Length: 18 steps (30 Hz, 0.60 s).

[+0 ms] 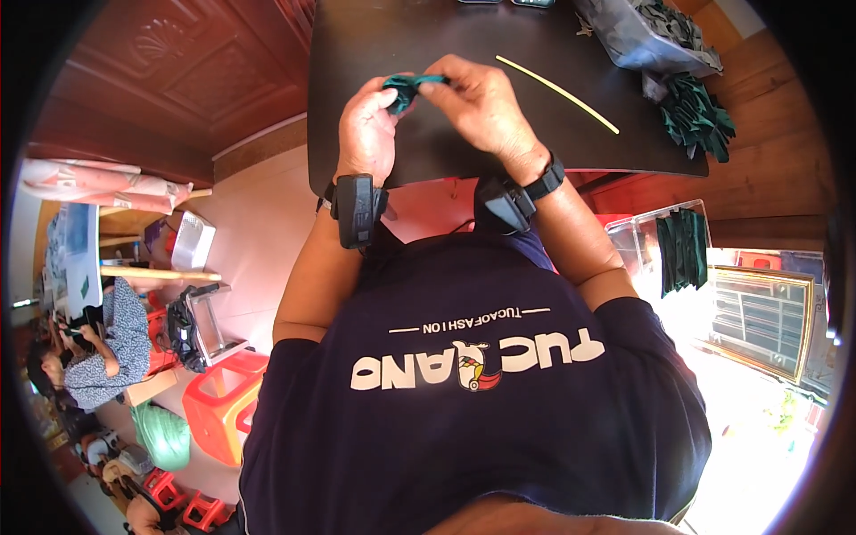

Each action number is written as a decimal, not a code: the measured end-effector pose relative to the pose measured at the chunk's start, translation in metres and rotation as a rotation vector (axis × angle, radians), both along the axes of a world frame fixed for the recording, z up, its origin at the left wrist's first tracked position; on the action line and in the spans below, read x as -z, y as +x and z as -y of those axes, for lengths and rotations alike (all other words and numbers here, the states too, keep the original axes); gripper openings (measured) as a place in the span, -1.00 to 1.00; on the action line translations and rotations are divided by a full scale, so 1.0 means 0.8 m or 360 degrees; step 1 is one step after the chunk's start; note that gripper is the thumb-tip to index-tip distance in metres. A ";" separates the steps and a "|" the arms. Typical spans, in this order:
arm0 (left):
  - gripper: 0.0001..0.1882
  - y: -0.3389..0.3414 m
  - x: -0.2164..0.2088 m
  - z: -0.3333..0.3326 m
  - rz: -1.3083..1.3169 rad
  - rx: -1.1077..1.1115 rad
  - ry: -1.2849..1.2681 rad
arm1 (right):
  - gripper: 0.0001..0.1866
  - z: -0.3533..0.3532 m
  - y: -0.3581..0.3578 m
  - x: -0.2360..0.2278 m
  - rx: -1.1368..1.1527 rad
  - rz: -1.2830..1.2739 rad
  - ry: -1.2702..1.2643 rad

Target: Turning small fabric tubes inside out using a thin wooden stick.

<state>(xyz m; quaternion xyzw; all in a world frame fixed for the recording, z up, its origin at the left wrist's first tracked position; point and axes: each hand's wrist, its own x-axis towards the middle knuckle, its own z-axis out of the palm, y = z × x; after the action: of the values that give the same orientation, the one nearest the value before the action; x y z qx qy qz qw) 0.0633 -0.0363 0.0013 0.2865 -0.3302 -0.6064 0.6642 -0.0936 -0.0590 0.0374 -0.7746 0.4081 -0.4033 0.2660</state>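
Above the dark table (392, 36), my two hands share one small piece of dark green fabric (406, 87). My left hand (367, 134) is closed around its bunched part, with the thumb on top. Between the thumb and fingers of my right hand (481, 102), a narrow end of the fabric is pinched and drawn out to the right. My palms and fingers cover part of the fabric. A thin pale yellow strip (557, 94) lies on the table to the right of my right hand.
At the far right a clear bin (637, 45) holds greyish fabric pieces, beside a heap of dark green ones (695, 116). More green strips (682, 250) hang over a clear box at right. Orange stools (218, 406) and a seated person (107, 357) are at left.
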 end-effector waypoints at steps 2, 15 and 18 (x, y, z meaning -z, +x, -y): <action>-0.87 -0.001 0.005 0.001 -0.0004 -0.0036 -0.0079 | -0.88 -0.009 0.006 -0.003 -0.0101 -0.0010 -0.0255; -0.74 0.005 0.001 0.004 0.0113 0.0106 -0.0036 | -0.85 -0.009 0.003 0.001 0.0099 0.0003 -0.0188; -0.75 0.014 0.002 0.006 0.0109 0.0258 -0.0019 | -0.84 -0.003 0.001 0.008 0.0104 -0.0031 -0.0183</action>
<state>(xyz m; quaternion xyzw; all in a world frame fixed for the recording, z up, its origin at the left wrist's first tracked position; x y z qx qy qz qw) 0.0742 -0.0415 -0.0002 0.2754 -0.3786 -0.6459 0.6030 -0.0932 -0.0566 0.0306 -0.7788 0.4118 -0.4270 0.2039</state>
